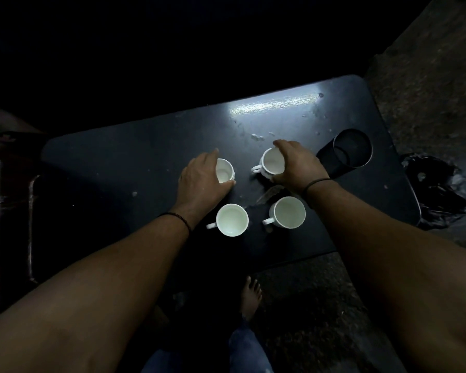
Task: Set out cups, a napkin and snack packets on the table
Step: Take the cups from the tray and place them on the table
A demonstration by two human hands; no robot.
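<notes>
The left hand [202,179] is curled around the far left cup [224,170], fingers over its far rim and thumb pressed low against its near side, so the cup is held from the left and partly hidden. The right hand [293,162] grips the far right cup [272,161] from the right, index finger arched over the far rim and thumb at the near side; this cup looks tilted slightly, its handle pointing left. Both hands are closed to about the width of a cup.

Four white cups stand on the dark surface [119,170], arranged roughly as a square. The near left cup [232,219] and the near right cup [287,212] stand upright and untouched, each with its handle pointing left. All four look empty inside.

One dark round container [353,148] lies on its side just to the right of the right hand, its open mouth facing the camera. One black crumpled bag [439,189] sits at the right edge of the surface. Each wrist carries one thin dark band. A bare foot [250,297] shows on the floor below the surface.
</notes>
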